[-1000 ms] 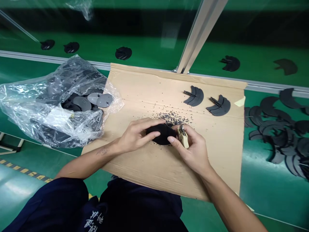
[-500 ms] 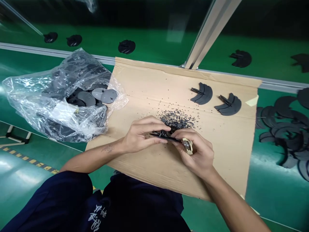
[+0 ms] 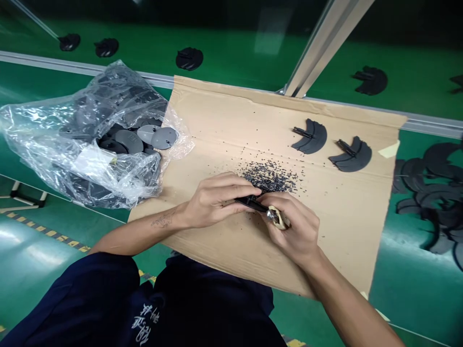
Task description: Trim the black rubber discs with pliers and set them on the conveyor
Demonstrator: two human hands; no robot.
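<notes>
Between the thumb and fingers of my left hand is a black plastic part, tilted so that mostly its edge shows. My right hand is closed around what look like nippers, with cream grips and a shiny metal joint. Their jaws are hidden, so I cannot tell whether they bite on the part, but the tool sits right at its right end. Just beyond my fingertips lies a heap of small black plastic bits, spread over a cardboard sheet.
On the cardboard's far right rest two black curved parts with stems. A clear plastic bag of dark round discs stands at the left. More curved black parts lie at the right. A metal post rises behind the cardboard.
The black part has turned slightly in my left hand, and the nippers' metal joint shows more. Both hands stay close together. The surroundings shift a little with my head.
</notes>
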